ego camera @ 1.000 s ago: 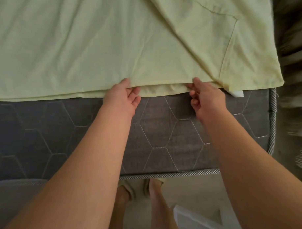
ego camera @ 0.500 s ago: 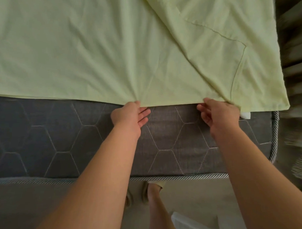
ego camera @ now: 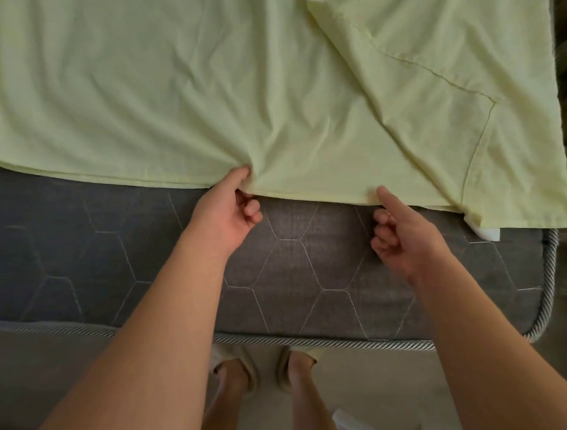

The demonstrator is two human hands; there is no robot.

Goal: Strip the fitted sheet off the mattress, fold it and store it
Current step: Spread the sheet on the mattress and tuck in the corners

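Observation:
The pale yellow-green fitted sheet (ego camera: 175, 90) lies spread over the far part of the grey quilted mattress (ego camera: 310, 278), with a flap folded over at the right. Its near edge runs across the middle of the view. My left hand (ego camera: 224, 213) pinches that edge, and the cloth puckers at my thumb. My right hand (ego camera: 401, 233) is further right on the same edge: one digit lies on top of the hem and three fingers are curled below it. A white tag (ego camera: 483, 232) sticks out under the sheet's right corner.
A corded border (ego camera: 312, 341) marks the mattress's near edge and rounds the right corner. My feet in slippers (ego camera: 265, 363) stand on the floor just below it. A white object (ego camera: 347, 421) lies on the floor by my right leg. Blurred dark furniture lines the right side.
My left hand has gone from fingers tucked under the hem to a tight pinch that gathers the cloth. My right hand's lower fingers have curled away from the hem.

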